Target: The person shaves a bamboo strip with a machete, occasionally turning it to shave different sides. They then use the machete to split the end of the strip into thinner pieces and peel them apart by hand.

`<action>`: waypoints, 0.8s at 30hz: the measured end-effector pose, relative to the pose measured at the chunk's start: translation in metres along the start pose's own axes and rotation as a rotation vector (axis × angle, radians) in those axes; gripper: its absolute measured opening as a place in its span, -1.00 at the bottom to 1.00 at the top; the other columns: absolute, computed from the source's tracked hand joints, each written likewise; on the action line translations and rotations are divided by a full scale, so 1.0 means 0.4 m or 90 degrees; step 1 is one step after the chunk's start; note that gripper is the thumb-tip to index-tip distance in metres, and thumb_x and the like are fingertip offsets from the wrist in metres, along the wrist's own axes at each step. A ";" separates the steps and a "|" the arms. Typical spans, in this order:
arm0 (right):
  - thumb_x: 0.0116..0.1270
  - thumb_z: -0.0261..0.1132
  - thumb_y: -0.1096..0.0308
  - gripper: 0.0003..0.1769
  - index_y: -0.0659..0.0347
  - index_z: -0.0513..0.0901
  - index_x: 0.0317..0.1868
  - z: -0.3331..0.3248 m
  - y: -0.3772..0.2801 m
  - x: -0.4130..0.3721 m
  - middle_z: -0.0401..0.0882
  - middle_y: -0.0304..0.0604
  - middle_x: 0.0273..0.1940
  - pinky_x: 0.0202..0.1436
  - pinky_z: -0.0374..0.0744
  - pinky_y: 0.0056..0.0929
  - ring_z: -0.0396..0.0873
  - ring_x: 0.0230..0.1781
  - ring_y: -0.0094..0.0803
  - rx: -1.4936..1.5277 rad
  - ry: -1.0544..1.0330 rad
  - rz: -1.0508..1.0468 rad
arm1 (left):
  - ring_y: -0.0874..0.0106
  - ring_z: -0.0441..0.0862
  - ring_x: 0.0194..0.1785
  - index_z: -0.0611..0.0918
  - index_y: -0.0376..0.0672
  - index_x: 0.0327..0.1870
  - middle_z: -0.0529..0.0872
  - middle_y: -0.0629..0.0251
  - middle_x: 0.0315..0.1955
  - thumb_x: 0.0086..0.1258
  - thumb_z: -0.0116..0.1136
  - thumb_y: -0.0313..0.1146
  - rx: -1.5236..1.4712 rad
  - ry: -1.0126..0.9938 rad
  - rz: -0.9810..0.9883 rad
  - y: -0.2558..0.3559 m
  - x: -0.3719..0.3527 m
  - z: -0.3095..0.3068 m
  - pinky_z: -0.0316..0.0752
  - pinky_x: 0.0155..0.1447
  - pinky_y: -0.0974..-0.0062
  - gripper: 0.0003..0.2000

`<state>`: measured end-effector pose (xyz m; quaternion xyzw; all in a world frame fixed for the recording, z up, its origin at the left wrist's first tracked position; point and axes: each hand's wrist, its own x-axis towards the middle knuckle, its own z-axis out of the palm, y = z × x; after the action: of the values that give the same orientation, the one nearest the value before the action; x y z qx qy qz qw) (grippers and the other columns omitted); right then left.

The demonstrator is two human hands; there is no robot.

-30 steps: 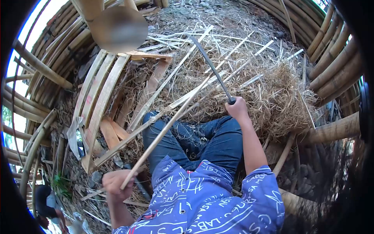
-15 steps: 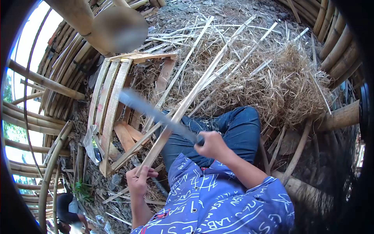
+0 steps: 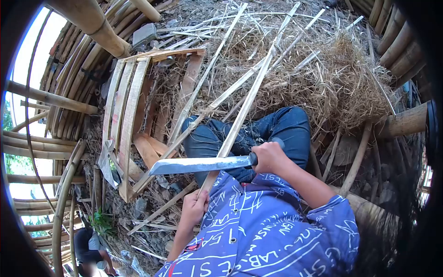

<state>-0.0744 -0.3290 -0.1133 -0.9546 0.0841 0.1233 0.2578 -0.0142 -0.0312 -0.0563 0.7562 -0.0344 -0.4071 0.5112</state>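
My right hand is closed round the dark handle of a machete, whose long blade points left. The blade lies across a long split bamboo strip, near the strip's lower end. My left hand grips that lower end, close to my shirt. From there the strip slants up and away over my lap, its far end above the pile of shavings. Another pale strip crosses behind it. Whether the edge bites into the strip cannot be made out.
A slatted wooden crate stands at left, with a plastic scrap on it. Beyond my legs lies a heap of bamboo shavings. Bamboo poles wall the left side. Another person is at lower left.
The machete has swung down from a raised, blurred slant to nearly level across the strip. My left hand and the strip's lower end have moved right, nearer my body. The view has shifted slightly.
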 end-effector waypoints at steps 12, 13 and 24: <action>-0.09 0.36 0.18 -0.71 0.19 0.70 -0.37 -0.063 0.196 -0.005 0.68 0.10 -0.39 -0.13 0.64 -0.10 0.68 -0.29 0.02 -0.082 0.092 0.152 | 0.62 0.40 -0.65 0.52 -0.26 -0.50 0.47 0.40 -0.73 0.56 -0.05 -0.27 -0.027 -0.023 -0.009 0.002 0.014 -0.031 0.28 -0.52 0.62 -0.64; -0.09 0.36 0.18 -0.71 0.19 0.70 -0.37 -0.062 0.185 -0.010 0.68 0.10 -0.39 -0.13 0.64 -0.10 0.68 -0.29 0.02 -0.083 0.094 0.156 | 0.61 0.41 -0.64 0.51 -0.26 -0.52 0.47 0.38 -0.73 0.55 -0.04 -0.26 -0.029 -0.047 0.001 0.005 0.021 -0.048 0.31 -0.50 0.60 -0.63; -0.08 0.37 0.13 -0.68 0.21 0.66 -0.41 -0.023 0.076 -0.087 0.66 0.14 -0.44 -0.16 0.62 -0.04 0.66 -0.33 0.07 0.047 0.118 0.093 | 0.37 0.70 -0.26 0.63 -0.38 -0.33 0.71 0.14 -0.44 0.55 -0.12 -0.06 -0.052 -0.665 -0.139 0.073 0.088 -0.209 0.54 -0.15 0.49 -0.51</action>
<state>-0.1127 -0.3564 -0.1103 -0.9432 0.1813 0.0499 0.2739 0.0742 0.0007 -0.0410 0.4312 -0.1894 -0.7814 0.4094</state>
